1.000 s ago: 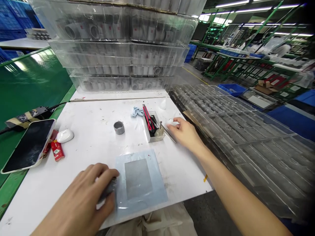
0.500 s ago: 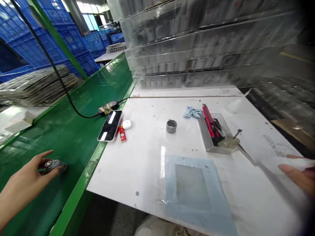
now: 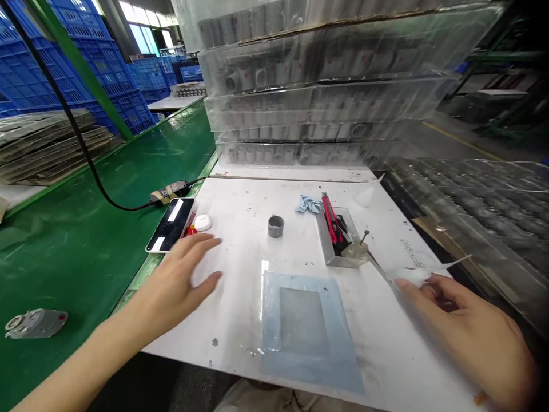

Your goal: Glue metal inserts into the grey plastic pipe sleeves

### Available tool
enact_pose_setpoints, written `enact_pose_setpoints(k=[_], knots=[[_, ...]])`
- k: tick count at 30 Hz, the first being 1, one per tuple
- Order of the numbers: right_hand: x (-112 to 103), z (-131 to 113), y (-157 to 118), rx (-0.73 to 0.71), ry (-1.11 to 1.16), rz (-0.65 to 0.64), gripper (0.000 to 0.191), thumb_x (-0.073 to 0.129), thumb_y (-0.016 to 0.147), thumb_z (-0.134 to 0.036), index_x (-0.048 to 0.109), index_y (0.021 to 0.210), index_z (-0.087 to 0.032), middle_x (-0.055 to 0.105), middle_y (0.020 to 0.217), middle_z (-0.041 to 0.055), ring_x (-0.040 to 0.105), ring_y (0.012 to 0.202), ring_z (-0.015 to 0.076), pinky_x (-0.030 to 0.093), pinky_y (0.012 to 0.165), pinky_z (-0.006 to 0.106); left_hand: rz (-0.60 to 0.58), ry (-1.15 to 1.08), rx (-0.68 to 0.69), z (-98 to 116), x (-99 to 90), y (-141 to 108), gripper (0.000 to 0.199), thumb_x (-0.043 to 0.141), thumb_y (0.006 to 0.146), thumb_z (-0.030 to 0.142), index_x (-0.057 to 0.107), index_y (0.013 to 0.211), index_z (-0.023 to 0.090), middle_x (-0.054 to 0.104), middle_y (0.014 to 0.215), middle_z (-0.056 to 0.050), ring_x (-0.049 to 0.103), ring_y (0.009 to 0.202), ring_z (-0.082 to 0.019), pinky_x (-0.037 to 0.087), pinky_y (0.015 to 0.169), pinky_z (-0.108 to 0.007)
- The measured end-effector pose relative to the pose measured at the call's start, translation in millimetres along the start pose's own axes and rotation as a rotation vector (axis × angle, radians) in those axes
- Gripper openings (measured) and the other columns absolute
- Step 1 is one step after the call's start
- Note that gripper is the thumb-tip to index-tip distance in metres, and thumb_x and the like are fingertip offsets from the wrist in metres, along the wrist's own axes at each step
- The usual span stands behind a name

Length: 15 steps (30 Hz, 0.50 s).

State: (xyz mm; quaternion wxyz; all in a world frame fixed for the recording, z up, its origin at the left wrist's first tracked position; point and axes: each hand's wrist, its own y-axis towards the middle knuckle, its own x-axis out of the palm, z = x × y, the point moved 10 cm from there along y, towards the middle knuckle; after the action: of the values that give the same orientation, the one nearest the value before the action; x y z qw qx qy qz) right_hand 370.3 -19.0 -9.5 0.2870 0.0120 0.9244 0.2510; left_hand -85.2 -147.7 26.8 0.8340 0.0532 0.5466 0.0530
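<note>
Right hand [image 3: 467, 337] at lower right, fingers [image 3: 433, 289] pinching a white wipe [image 3: 412, 276]. Left hand [image 3: 171, 280] spread open over the white surface [image 3: 386, 366], nearest a phone [image 3: 169, 224] and white earbud case [image 3: 203, 222]. Mid-frame: grey ring [image 3: 275, 226], pale blue sheet [image 3: 270, 320]. Right of the ring, a shallow tray [image 3: 332, 252] holds a red utility knife [image 3: 331, 217].

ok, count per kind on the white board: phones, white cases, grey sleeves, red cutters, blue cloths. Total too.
smartphone: 1
white earbud case: 1
grey metal sleeve: 1
red utility knife: 1
blue cloth: 1
Total: 5
</note>
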Motion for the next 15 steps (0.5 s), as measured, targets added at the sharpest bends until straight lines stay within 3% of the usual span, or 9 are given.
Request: enact_pose_setpoints(k=[3,6,7,8,11,13,15], knots=[[-2.3,-0.7,0.3,0.086,-0.167,-0.107,0.024,0.086,0.088,-0.03,0.077,0.071,-0.044,0.065,0.046,-0.0093,0.06,0.029,0.0125,0.04,0.03,0.021,-0.02,-0.099,0.116,49.8,36.7,54.3,0.049,0.061,0.107,0.033,0.055,0.155,0.025,0.059,0.161,-0.012,0.058,0.148,-0.034,0.055,0.119,-0.055],[-27.9,10.5,-9.2,0.231,-0.192,0.041,0.014,0.09,0.084,-0.043,0.081,0.074,-0.046,0.078,0.061,-0.0044,0.072,0.041,0.0184,0.041,0.027,0.024,-0.007,-0.157,0.156,66.8,61.0,99.7,0.052,0.068,0.103,0.027,0.057,0.154,0.024,0.068,0.15,-0.012,0.06,0.142,-0.035,0.053,0.118,-0.059],[-35.6,14.5,-14.8,0.286,-0.21,0.092,0.007,0.092,0.082,-0.047,0.085,0.082,-0.047,0.083,0.071,-0.0022,0.077,0.05,0.0206,0.043,0.028,0.024,0.0,-0.172,0.152,66.5,66.1,111.7,0.053,0.07,0.102,0.027,0.058,0.153,0.022,0.069,0.146,-0.014,0.061,0.139,-0.036,0.053,0.117,-0.061],[-40.1,17.5,-20.9,0.337,-0.215,0.122,0.011,0.092,0.082,-0.051,0.088,0.092,-0.047,0.086,0.08,-0.0002,0.082,0.06,0.0228,0.047,0.031,0.024,0.004,-0.189,0.141,64.3,69.9,121.6,0.052,0.072,0.102,0.027,0.059,0.152,0.021,0.068,0.145,-0.014,0.063,0.135,-0.036,0.053,0.115,-0.062],[-43.6,18.9,-39.9,0.462,-0.116,0.21,0.029,0.087,0.09,-0.051,0.088,0.118,-0.045,0.088,0.114,0.0018,0.087,0.1,0.0276,0.066,0.057,0.025,0.005,-0.263,0.065,48.7,72.8,136.3,0.049,0.075,0.102,0.032,0.063,0.148,0.02,0.066,0.142,-0.013,0.07,0.118,-0.03,0.057,0.107,-0.057],[-39.8,10.5,-51.5,0.469,0.043,0.296,0.026,0.082,0.097,-0.047,0.086,0.123,-0.045,0.084,0.129,0.0005,0.083,0.115,0.0282,0.07,0.076,0.025,-0.006,-0.326,-0.013,36.2,69.5,130.7,0.045,0.078,0.099,0.038,0.07,0.141,0.022,0.068,0.135,-0.012,0.073,0.105,-0.026,0.06,0.102,-0.052],[-29.0,-11.0,-58.3,0.346,0.16,0.307,0.032,0.075,0.104,-0.042,0.081,0.135,-0.046,0.08,0.14,0.0007,0.081,0.121,0.0293,0.072,0.086,0.029,-0.038,-0.404,-0.095,27.7,66.2,112.1,0.042,0.081,0.096,0.045,0.075,0.132,0.024,0.072,0.122,-0.01,0.075,0.096,-0.025,0.062,0.094,-0.047]])
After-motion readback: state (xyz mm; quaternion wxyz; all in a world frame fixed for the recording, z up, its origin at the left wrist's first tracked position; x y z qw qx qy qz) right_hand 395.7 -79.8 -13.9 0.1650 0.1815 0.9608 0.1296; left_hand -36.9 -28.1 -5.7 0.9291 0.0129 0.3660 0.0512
